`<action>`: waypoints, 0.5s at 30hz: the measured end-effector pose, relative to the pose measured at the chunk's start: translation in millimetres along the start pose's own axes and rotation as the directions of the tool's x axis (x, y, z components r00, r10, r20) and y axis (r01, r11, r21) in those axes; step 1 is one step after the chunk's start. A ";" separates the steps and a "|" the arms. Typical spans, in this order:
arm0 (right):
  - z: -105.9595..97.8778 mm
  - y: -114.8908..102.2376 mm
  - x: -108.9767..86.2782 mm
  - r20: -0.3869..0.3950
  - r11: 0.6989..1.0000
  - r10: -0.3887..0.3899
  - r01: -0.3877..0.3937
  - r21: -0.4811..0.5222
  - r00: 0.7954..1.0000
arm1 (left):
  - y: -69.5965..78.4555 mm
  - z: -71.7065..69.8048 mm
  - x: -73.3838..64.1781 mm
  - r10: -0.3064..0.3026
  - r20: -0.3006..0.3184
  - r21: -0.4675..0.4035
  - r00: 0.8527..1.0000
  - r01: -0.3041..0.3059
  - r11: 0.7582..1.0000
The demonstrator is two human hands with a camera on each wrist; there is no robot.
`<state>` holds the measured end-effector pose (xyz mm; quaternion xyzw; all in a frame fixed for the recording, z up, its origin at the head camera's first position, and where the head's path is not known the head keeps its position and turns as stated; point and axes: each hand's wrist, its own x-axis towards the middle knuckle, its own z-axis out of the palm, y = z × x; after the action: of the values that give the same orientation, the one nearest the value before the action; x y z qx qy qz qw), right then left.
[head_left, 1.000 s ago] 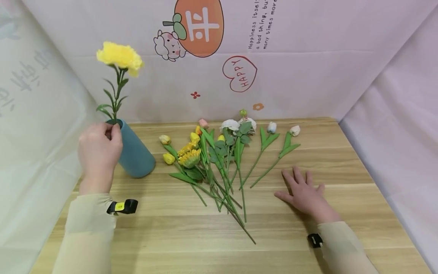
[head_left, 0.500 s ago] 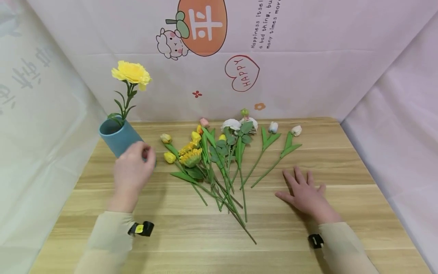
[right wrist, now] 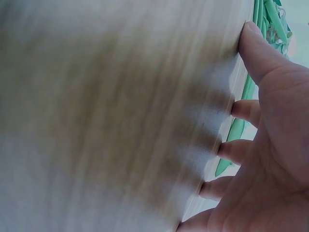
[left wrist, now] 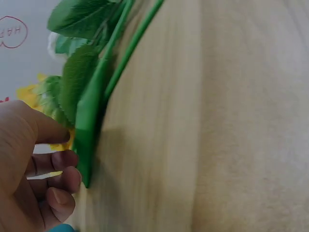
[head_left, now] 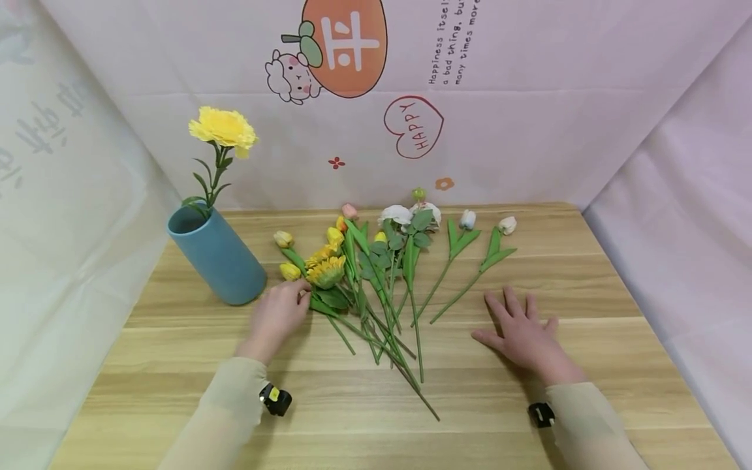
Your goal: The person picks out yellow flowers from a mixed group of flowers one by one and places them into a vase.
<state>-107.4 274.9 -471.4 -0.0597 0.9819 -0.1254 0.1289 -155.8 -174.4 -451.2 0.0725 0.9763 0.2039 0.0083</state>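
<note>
My left hand [head_left: 281,316] reaches the left side of the loose flowers, its fingertips beside a green tulip leaf [left wrist: 87,121] just below a yellow tulip head [head_left: 290,271]. In the left wrist view a gap shows between thumb and fingers, which are loosely bent. The sunflower [head_left: 326,271] lies just past them. A yellow carnation [head_left: 223,127] stands in the tilted blue vase [head_left: 226,261], left of this hand. My right hand [head_left: 523,336] rests on the table with fingers spread, fingertips touching the wood [right wrist: 120,111].
More artificial flowers lie mid-table: a pale yellow tulip [head_left: 283,239], a pink tulip [head_left: 349,211], white roses [head_left: 396,215], a pale blue tulip [head_left: 467,219] and a cream tulip [head_left: 507,225]. Behind the wooden table [head_left: 458,405] hangs a printed cloth [head_left: 529,130].
My left hand has let go of the carnation, which now stands lower in the vase, and has moved right and down to the loose flowers. My right hand has stayed in place.
</note>
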 end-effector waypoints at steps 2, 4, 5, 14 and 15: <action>0.2 -0.3 0.1 -0.004 1.000 -0.001 0.001 -0.003 1.000 | 0.1 3.7 -0.6 0.019 0.007 0.022 1.000 -0.020 1.000; 0.3 -0.4 0.1 -0.008 1.000 -0.003 0.003 -0.006 1.000 | 0.4 6.0 -1.6 0.040 0.019 0.036 0.999 -0.041 0.998; 0.2 -0.6 0.1 -0.010 1.000 -0.004 0.004 -0.006 1.000 | 0.8 6.8 -2.2 0.052 0.019 0.037 0.998 -0.053 0.998; -1.4 -1.3 0.2 -0.004 1.000 -0.006 0.006 -0.004 1.000 | 14.5 9.4 -14.9 0.119 -0.082 0.018 0.989 -0.118 0.993; -1.6 -1.3 0.2 -0.004 1.000 -0.006 0.006 -0.003 1.000 | 17.3 10.5 -17.6 0.138 -0.085 0.021 0.987 -0.136 0.990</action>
<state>-108.0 274.0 -469.6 -0.0628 0.9821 -0.1243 0.1267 -135.5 -157.1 -454.1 0.1307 0.9699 0.1995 -0.0483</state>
